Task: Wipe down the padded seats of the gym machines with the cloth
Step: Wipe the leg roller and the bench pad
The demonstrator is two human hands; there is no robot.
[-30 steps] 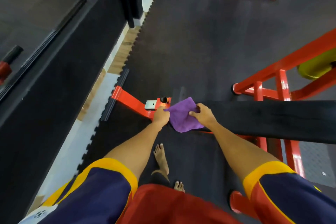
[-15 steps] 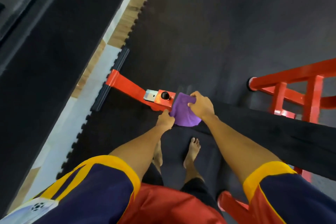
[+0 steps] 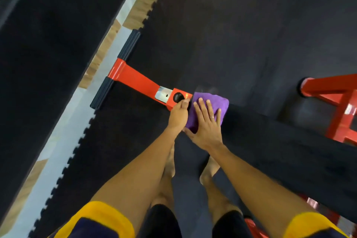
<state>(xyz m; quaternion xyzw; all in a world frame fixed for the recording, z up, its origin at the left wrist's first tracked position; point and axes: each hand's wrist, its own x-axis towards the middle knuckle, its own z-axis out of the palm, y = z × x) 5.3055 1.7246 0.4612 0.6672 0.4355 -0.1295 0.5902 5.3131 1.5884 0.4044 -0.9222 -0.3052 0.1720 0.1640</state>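
The cloth (image 3: pixel 222 102) is a soft, fuzzy purple fabric with a matt nap. The padded seat (image 3: pixel 280 141) has a black matt cover. The frame (image 3: pixel 135 79) is metal in glossy red paint, with a bare shiny steel plate (image 3: pixel 163 93) and a smooth black knob (image 3: pixel 178 97). The floor mats (image 3: pixel 241 25) look like dull, speckled rubber.

Head-worn camera looks steeply down, close above the padded bench (image 3: pixel 270 141).
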